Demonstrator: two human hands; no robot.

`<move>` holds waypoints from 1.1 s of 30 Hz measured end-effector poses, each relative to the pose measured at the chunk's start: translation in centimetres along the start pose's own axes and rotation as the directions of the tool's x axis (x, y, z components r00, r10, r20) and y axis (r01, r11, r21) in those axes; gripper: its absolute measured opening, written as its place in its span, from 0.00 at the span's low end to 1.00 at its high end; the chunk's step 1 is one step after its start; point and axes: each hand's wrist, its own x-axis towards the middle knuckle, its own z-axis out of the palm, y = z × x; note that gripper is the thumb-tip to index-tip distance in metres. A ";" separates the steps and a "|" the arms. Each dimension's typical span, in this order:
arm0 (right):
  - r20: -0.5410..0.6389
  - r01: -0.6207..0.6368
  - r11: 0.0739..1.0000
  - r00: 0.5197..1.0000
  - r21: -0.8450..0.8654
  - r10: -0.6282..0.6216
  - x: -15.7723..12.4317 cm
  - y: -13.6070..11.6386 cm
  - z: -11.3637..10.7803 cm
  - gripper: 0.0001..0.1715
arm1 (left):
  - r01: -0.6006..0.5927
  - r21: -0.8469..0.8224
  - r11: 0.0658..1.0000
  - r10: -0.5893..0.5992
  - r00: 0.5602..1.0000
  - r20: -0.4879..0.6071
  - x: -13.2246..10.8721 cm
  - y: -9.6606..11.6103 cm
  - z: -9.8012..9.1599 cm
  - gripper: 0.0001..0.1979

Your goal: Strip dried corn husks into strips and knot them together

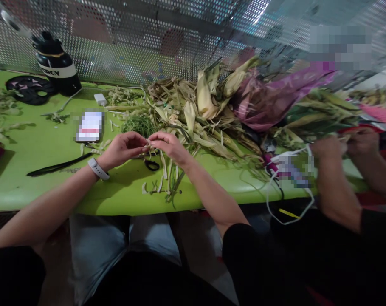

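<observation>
Glossy tabletop [116, 197]; papery, ridged husks [206, 100]

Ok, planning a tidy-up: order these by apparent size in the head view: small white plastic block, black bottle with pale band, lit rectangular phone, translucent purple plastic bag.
1. Purple bag
2. Black bottle
3. Phone
4. White block

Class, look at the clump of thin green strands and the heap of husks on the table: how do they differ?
Colour: the green clump is green, while the husk heap is mostly pale yellow and brown.
Size: the green clump is small; the husk heap spreads far wider.
Pieces: the green clump has fine strands, the husk heap broad leaves.
Both lie on the green table.
</observation>
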 end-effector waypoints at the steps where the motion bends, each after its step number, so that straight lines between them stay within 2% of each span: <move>1: 0.001 -0.031 0.998 1.000 0.060 0.031 0.0 0.0 0.0 0.14 | 0.011 -0.027 1.000 -0.011 1.000 0.002 0.1 -0.1 0.0 0.19; 6: -0.034 -0.071 0.972 0.996 0.225 0.080 0.4 0.7 0.4 0.12 | 0.105 -0.122 0.987 -0.104 0.994 0.015 0.3 -0.2 -0.1 0.20; 10: -0.136 -0.039 0.954 0.987 0.297 0.083 0.6 1.1 0.7 0.11 | 0.195 -0.191 0.962 -0.201 0.980 -0.008 0.3 0.0 -0.3 0.22; 15: -0.163 -0.028 0.952 0.983 0.305 0.082 0.5 1.0 1.1 0.08 | 0.314 -0.186 0.931 -0.294 0.947 0.128 0.2 0.1 -0.4 0.20; 18: -0.128 -0.055 0.941 0.986 0.333 0.103 0.4 0.8 1.2 0.06 | 0.307 -0.164 0.937 -0.274 0.941 0.199 0.1 0.1 -0.5 0.16; 24: -0.082 -0.092 0.907 0.987 0.410 0.137 0.4 0.9 1.4 0.08 | 0.274 -0.126 0.954 -0.237 0.940 0.245 0.0 0.2 -0.6 0.15; 30: -0.220 0.076 0.949 0.975 0.306 -0.007 0.6 1.5 1.8 0.08 | 0.215 -0.021 0.976 -0.198 0.928 0.316 -0.2 1.1 -0.5 0.12; 33: -0.299 0.142 0.973 0.951 0.181 -0.083 0.7 1.8 2.0 0.10 | 0.260 -0.054 0.964 -0.231 0.923 0.308 -0.3 1.4 -0.3 0.11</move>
